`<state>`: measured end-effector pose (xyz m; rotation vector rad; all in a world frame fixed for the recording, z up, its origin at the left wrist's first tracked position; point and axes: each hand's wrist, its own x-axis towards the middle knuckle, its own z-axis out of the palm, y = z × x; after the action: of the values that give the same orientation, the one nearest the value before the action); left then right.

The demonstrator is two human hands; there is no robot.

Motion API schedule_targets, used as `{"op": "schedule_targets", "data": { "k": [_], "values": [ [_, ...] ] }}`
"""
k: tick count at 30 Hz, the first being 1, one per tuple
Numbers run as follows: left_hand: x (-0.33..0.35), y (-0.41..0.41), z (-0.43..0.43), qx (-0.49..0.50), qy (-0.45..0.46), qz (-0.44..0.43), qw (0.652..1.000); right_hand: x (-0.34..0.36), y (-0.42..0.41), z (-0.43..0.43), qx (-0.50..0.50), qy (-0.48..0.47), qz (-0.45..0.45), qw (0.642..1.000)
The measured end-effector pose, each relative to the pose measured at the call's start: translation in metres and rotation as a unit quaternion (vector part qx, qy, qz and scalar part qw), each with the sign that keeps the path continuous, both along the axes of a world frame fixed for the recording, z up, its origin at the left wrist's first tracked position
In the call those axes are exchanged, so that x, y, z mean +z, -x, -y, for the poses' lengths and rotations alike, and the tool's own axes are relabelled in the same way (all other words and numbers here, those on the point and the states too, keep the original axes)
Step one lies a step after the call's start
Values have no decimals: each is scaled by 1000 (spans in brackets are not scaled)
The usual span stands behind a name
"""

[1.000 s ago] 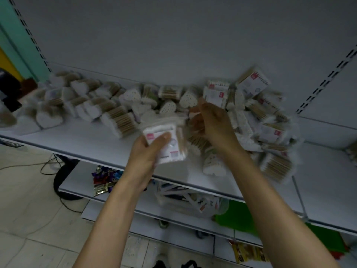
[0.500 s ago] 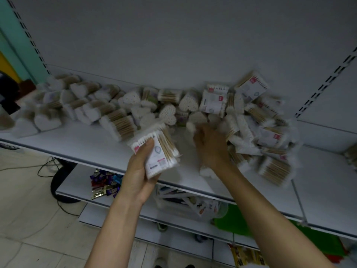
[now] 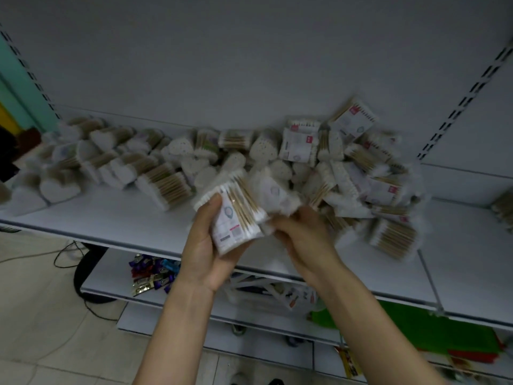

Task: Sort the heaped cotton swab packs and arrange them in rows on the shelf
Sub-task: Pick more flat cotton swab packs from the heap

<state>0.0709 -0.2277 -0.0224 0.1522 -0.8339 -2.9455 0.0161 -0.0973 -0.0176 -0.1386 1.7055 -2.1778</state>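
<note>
Held packs (image 3: 236, 218): stacked in the left hand (image 3: 206, 245), thumb clamped across them, above the shelf (image 3: 111, 215) front.
Right hand (image 3: 302, 237): fingers curled under a blurred pack (image 3: 273, 194) touching the stack.
Heap (image 3: 361, 173): behind, shelf's right.
Heart-shaped packs (image 3: 61, 187): lined up left.

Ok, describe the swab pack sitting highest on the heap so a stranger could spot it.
On the white shelf, find the heap of cotton swab packs at its right. At the heap's top, one rectangular pack leans against the grey back panel. Unlike its neighbours it stands clear above them, tilted, its white label with a red mark facing out.
</note>
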Motion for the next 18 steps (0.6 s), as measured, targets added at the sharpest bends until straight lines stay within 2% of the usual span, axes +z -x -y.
{"op": "schedule_targets", "data": {
  "k": [4, 5, 7, 9, 10, 12, 15, 16, 18],
  "values": [
    [2, 1, 5, 17, 42, 31, 999, -1, -6, -22, 64, -80, 9, 995],
    [1, 1, 6, 17, 36, 25, 999, 1, -6, -25, 40, -81, -1, 996],
    [1, 3, 4, 18, 19, 6, 1000, 6, -2, -26, -71, -57, -22, 996],
    [3, 7, -4, 8, 16, -8, 1000, 10, -1, -23, -188, -51, -71, 978],
    [4, 9, -10, 0, 24, -9, 1000, 12, -2, -21, -200, -74, -107, 971],
    [7, 13, -20, -6, 45, -2, 999, 18, -8, -14, -123, -101, -150, 976],
    [7, 18, -17, -14, 41, -1, 999, 25, -8, -13, -2, -89, -134, 987],
    [6, 18, -13, -19, 32, 3, 999, 26, -4, -15, -3, -98, -130, 987],
    [1, 17, -7, -17, 0, 6, 1000, 21, 6, -21, -77, -123, -118, 982]
  ]
}}
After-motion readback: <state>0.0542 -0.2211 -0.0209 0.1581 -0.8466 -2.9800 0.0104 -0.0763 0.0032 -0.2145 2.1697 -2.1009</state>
